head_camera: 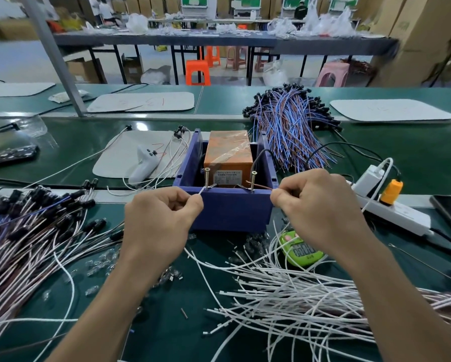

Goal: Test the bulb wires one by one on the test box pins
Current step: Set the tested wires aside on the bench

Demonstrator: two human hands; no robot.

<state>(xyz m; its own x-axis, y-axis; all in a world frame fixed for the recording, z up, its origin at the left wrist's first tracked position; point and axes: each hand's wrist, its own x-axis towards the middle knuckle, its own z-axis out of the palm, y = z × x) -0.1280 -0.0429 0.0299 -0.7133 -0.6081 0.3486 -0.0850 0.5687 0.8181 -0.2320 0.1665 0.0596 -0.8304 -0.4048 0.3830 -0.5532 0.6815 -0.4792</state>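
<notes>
Green workshop tabletop [167,322], wires all round; both hands at blue test box [229,210]
L hand [156,223] pinches white wire end [201,191] btwn thumb & forefinger, tip at base of left pin [206,178]; R hand [321,205] pinches brown wire end [261,186], laid against right pin [253,181]; both pins upright on box's near wall; orange unit [229,150] inside box; loose white wires [297,296] under R forearm; green timer [301,249] near box; blue-brown bundle [292,126] behind; power strip [391,207] at right
</notes>
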